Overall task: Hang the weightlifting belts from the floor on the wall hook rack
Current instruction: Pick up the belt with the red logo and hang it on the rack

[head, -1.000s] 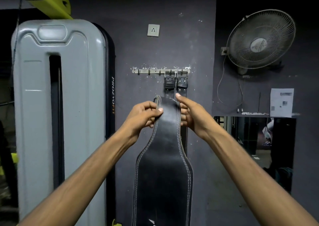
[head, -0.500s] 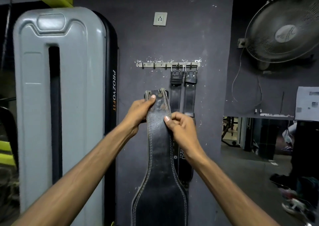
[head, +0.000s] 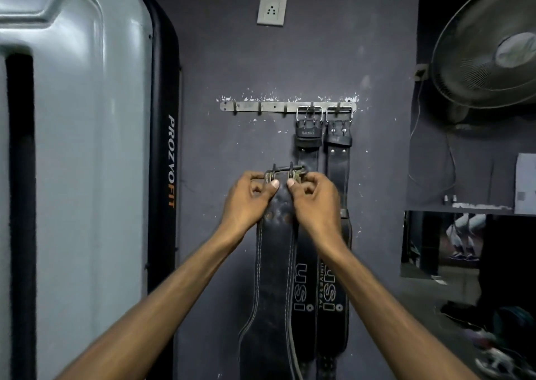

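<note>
Left hand [head: 249, 197] and right hand [head: 311, 198] both had their fingers [head: 272, 183] curled tight, pinching the buckle [head: 285, 172] end of a black belt [head: 274, 263]. It was held just under the hook rack [head: 269, 107]. Two other belts [head: 309, 159] hung off the rack's right-side hooks, close behind it.

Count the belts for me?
3. Left belt and right belt hang on the rack's rightmost hooks; held belt is gripped by left hand and right hand. More may lie unseen.
</note>
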Available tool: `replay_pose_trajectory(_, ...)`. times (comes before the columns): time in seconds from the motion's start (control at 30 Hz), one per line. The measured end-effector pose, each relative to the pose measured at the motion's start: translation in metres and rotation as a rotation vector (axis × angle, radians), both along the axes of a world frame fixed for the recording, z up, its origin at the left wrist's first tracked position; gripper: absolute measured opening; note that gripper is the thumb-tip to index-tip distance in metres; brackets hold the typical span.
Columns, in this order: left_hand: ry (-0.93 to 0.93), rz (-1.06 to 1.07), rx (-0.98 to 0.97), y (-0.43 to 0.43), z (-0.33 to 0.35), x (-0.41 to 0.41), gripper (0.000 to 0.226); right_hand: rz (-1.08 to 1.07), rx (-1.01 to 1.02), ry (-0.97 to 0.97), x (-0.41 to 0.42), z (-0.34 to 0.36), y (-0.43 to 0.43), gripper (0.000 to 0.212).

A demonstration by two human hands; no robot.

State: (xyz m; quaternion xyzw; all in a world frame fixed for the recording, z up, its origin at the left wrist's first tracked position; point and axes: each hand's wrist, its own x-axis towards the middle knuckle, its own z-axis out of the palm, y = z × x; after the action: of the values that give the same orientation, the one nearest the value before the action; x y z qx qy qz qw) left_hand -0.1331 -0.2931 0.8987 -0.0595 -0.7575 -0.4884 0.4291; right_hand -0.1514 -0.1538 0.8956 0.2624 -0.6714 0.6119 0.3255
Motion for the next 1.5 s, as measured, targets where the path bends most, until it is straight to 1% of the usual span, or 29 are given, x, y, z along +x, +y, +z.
replay_pose_trajectory(0.07,0.054,0.042,-0.036,-0.011,0.003,-0.022,0.032,-0.033,-0.03,0.012,-0.018,0.003,-0.019,0.021)
replay_pose_trajectory(0.2,0.154,0.077,-0.058,-0.025,0.011,-0.057,0.038,-0.109,-0.021,0.058,-0.056,0.011,-0.042,0.017)
replay_pose_trajectory(0.3,0.215,0.023,-0.013,-0.035,0.022,-0.09,0.045,-0.17,0.038,0.12,-0.092,0.024,-0.054,0.036)
replay_pose_trajectory(0.4,0.28,-0.008,0.001,-0.041,0.038,-0.121,0.055,-0.17,0.021,0.162,-0.125,0.045,-0.061,0.042)
replay_pose_trajectory(0.47,0.334,-0.009,-0.006,-0.046,0.057,-0.142,0.055,-0.178,0.01,0.19,-0.146,0.064,-0.066,0.042)
replay_pose_trajectory(0.57,0.367,0.036,-0.031,-0.055,0.093,-0.174,0.054,-0.166,0.005,0.194,-0.168,0.098,-0.073,0.044)
replay_pose_trajectory(0.67,0.375,0.078,-0.051,-0.064,0.135,-0.208,0.057,-0.235,0.061,0.219,-0.189,0.14,-0.077,0.048)
replay_pose_trajectory(0.77,0.351,0.134,-0.088,-0.07,0.18,-0.236,0.057,-0.33,0.151,0.22,-0.216,0.188,-0.081,0.04)
replay_pose_trajectory(0.83,0.32,0.157,-0.12,-0.068,0.204,-0.251,0.049,-0.375,0.179,0.196,-0.233,0.21,-0.083,0.028)
replay_pose_trajectory(0.9,0.295,0.182,-0.126,-0.065,0.214,-0.265,0.042,-0.409,0.191,0.162,-0.247,0.22,-0.085,0.019)
replay_pose_trajectory(1.0,0.285,0.212,-0.158,-0.067,0.196,-0.281,0.042,-0.49,0.255,0.182,-0.257,0.208,-0.084,0.016)
replay_pose_trajectory(1.07,0.315,0.212,-0.203,-0.069,0.174,-0.287,0.046,-0.531,0.317,0.251,-0.262,0.192,-0.083,0.022)
replay_pose_trajectory(1.17,0.381,0.215,-0.185,-0.067,0.16,-0.288,0.052,-0.511,0.272,0.296,-0.262,0.179,-0.08,0.037)
replay_pose_trajectory(1.2,0.392,0.215,-0.168,-0.066,0.159,-0.288,0.052,-0.498,0.258,0.287,-0.26,0.177,-0.079,0.038)
replay_pose_trajectory(1.27,0.41,0.201,-0.153,-0.064,0.155,-0.286,0.051,-0.494,0.264,0.278,-0.258,0.173,-0.078,0.033)
replay_pose_trajectory(1.33,0.419,0.184,-0.168,-0.064,0.148,-0.285,0.051,-0.447,0.268,0.245,-0.256,0.163,-0.079,0.027)
replay_pose_trajectory(1.37,0.416,0.183,-0.182,-0.065,0.142,-0.285,0.052,-0.404,0.267,0.235,-0.258,0.156,-0.078,0.027)
replay_pose_trajectory(1.4,0.411,0.183,-0.191,-0.067,0.137,-0.285,0.054,-0.366,0.253,0.246,-0.257,0.149,-0.078,0.031)
replay_pose_trajectory(1.5,0.384,0.159,-0.184,-0.07,0.117,-0.285,0.061,-0.243,0.197,0.309,-0.245,0.124,-0.074,0.052)
